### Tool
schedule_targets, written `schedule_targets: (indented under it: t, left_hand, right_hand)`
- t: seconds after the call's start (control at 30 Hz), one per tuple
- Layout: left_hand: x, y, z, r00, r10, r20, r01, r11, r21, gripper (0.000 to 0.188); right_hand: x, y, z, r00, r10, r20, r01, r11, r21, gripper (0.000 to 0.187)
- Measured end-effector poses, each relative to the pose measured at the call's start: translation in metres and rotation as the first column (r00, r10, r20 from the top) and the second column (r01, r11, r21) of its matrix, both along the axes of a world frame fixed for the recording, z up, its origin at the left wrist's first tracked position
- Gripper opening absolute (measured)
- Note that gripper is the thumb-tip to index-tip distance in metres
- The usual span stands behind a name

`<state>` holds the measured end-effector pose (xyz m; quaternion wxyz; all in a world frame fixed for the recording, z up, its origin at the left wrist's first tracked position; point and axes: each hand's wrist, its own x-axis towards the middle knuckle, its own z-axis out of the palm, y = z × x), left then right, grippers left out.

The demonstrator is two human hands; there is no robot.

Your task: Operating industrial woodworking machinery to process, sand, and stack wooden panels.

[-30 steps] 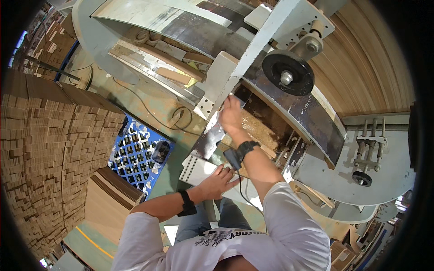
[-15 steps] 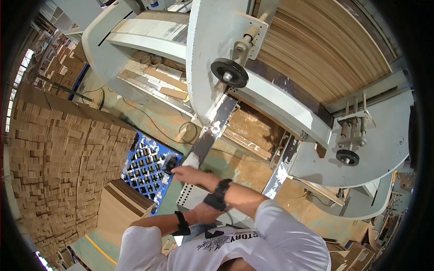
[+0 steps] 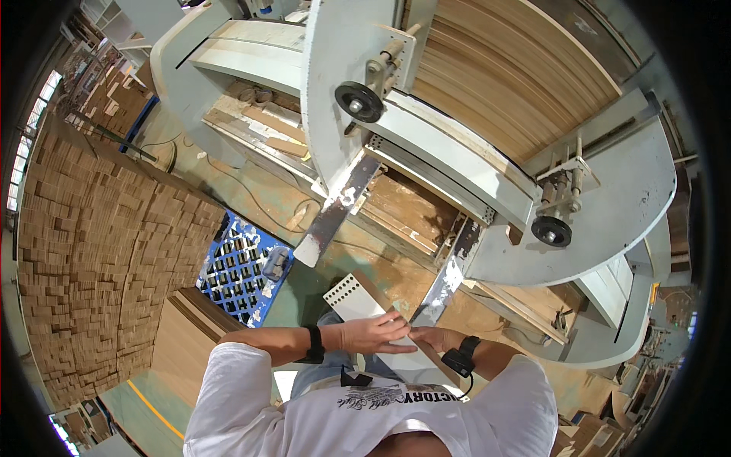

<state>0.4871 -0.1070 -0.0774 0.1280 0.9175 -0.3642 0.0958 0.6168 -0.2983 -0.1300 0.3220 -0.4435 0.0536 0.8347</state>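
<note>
Both my hands come together over a white panel [image 3: 353, 298] with rows of dark holes at its far end, in front of my legs. My left hand [image 3: 375, 333] lies across the panel with its fingers close together and bent at the tips. My right hand [image 3: 429, 337] is curled at the panel's right side, its fingertips close to the left ones. Anything between the fingers is hidden or too small to name. A dark, glossy object [image 3: 278, 263] rests on the blue plastic pallet [image 3: 245, 283], away from both hands.
A tall stack of brown wooden strips [image 3: 99, 251] stands on the left, with larger brown boards [image 3: 189, 329] beside the pallet. Ahead is a large grey machine with black handwheels [image 3: 359, 102], paint-splashed rails [image 3: 335, 209] and long wooden strips [image 3: 518, 84].
My right hand has drawn back from the dark object on the pallet and moved right. My left hand has come forward onto the white panel. The view has shifted a little.
</note>
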Motion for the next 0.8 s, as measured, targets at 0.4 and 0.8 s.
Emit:
schedule_targets:
  t: [0.4,0.8]
  left_hand:
    - [0.072,0.143,-0.099,0.374,0.790,-0.486,-0.899,0.179,-0.400,0.047]
    - [0.113,0.095,-0.147,0.363,0.139,-0.921,-0.931,0.021,-0.363,0.050]
  right_hand:
    - [0.060,0.003,0.000,-0.199,0.151,0.968,-0.364,0.906,-0.216,0.083]
    - [0.059,-0.007,-0.028,-0.505,-0.019,0.863,-0.439,0.866,-0.238,0.083]
